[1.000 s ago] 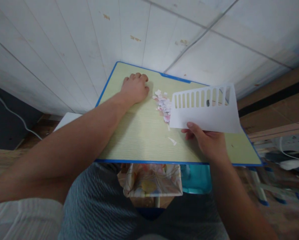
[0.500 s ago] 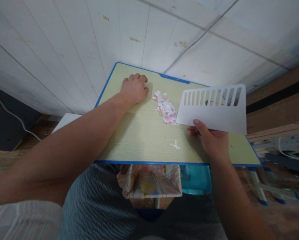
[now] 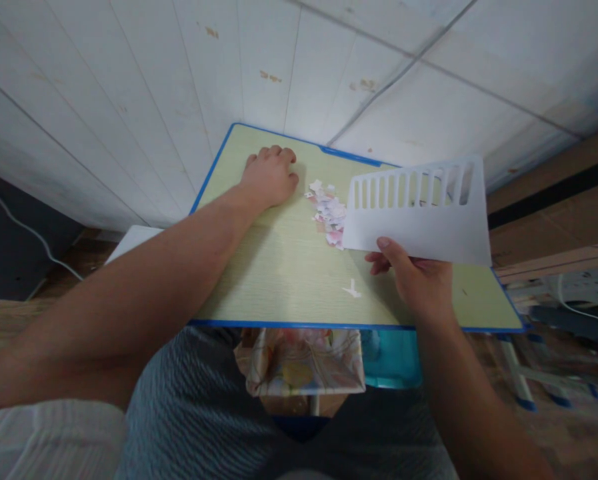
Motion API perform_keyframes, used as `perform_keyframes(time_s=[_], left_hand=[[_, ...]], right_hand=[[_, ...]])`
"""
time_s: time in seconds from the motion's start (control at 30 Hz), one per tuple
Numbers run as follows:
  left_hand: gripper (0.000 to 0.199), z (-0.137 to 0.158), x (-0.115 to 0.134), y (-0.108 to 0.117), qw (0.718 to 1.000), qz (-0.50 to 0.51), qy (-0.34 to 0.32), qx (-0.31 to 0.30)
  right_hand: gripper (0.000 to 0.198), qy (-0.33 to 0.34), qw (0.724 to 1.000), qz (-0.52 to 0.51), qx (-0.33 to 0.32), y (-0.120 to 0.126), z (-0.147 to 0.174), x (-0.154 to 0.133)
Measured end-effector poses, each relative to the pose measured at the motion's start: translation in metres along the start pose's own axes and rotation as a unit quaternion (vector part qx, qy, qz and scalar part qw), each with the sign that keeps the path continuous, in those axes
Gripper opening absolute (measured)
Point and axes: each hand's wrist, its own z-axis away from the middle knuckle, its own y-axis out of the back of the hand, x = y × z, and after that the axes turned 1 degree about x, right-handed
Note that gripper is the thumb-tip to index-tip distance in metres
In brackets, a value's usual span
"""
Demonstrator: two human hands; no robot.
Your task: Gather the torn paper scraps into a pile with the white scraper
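The right hand (image 3: 416, 280) has its fingers closed on the lower edge of a white slotted sheet (image 3: 413, 232), thumb on top; the sheet's row of slots lies beyond those fingers. Left of them, at the sheet's left end, is a heap of paper scraps (image 3: 329, 213), and nearer the person than the fingertips lies a small white scrap (image 3: 352, 289). The left hand (image 3: 270, 175) rests on the worktop (image 3: 273, 273), left of the heap, fingers loosely bent; I cannot tell whether anything is beneath them.
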Motion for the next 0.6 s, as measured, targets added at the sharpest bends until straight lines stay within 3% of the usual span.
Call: perform_keyframes(time_s=[0.27, 0.6], left_hand=[[0.053, -0.001, -0.001, -0.002, 1.000, 0.005, 0.001, -0.004], [0.048, 0.003, 0.006, 0.007, 1.000, -0.014, 0.008, -0.020]], right_hand=[[0.038, -0.004, 1.000, -0.011, 0.026, 0.000, -0.001, 0.002], [0.030, -0.003, 1.000, 0.007, 0.000, 0.008, 0.006, -0.004]])
